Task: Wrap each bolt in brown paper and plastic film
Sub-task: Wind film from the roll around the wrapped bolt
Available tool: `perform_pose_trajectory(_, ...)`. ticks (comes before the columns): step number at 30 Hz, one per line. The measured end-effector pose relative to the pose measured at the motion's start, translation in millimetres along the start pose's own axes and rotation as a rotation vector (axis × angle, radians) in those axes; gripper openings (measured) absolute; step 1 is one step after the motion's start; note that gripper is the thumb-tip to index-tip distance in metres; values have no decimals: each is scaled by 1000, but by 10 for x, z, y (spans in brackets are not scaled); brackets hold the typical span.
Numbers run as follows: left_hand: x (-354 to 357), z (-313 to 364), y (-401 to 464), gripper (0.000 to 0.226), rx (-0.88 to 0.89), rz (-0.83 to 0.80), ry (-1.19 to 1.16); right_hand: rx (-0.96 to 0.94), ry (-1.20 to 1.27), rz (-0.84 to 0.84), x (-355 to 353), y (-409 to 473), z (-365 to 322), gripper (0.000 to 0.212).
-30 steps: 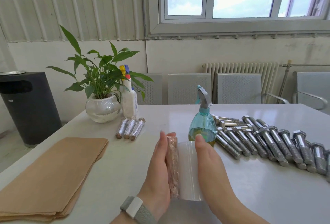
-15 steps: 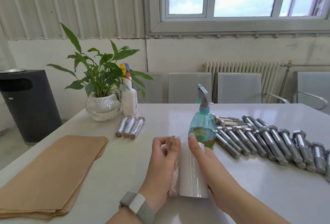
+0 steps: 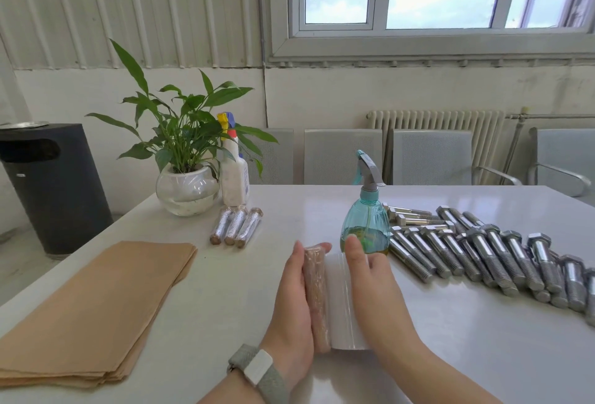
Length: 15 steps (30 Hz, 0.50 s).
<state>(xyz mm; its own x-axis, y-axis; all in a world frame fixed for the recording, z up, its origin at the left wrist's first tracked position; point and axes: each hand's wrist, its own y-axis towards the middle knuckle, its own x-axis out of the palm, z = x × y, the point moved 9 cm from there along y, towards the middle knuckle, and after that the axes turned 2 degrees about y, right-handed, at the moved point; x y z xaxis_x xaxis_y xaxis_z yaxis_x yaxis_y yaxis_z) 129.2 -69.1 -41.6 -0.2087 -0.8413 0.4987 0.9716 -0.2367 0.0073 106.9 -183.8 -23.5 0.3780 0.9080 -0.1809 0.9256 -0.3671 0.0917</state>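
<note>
Nearest the front table (image 3: 206, 333) edge: left hand (image 3: 294, 304), fingers straight, lies flat against the paper-wrapped bolt (image 3: 317, 297); right hand (image 3: 370, 287), fingers straight, presses the film (image 3: 339, 300) sheet beside it. Bolt touches the film's left edge. Best practice, by judgement: roll evenly, keep film taut, avoid creases. Left: paper stack (image 3: 93, 310), bare table between it and the hands. Beyond: spray bottle (image 3: 365, 226) close behind the right fingertips, so limited forward room. Right: bare bolts (image 3: 483, 258). Far: three wrapped bolts (image 3: 236, 226).
</note>
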Motion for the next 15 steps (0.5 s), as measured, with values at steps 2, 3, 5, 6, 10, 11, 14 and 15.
perform_pose_trajectory(2,-37,-12,37,48,-5,18,51,39,13,-8,7,26,44,78)
perform_pose_trajectory(3,-38,-7,50,46,-4,14,70,62,53,-41,33,32,66,79)
perform_pose_trajectory(5,-38,45,76,46,25,2,104,126,205,-179,142,38,120,73)
perform_pose_trajectory(6,-50,86,97,47,55,2,124,146,296,-262,194,17,103,64)
perform_pose_trajectory(10,-140,233,150,47,137,32,157,118,410,-471,294,-51,-3,41)
perform_pose_trajectory(11,-167,240,165,49,146,44,171,109,397,-467,302,-45,0,46)
perform_pose_trajectory(14,-208,241,174,58,173,65,264,117,379,-384,304,-35,4,65)
perform_pose_trajectory(15,-224,263,170,60,189,79,288,111,377,-358,301,-41,-1,67)
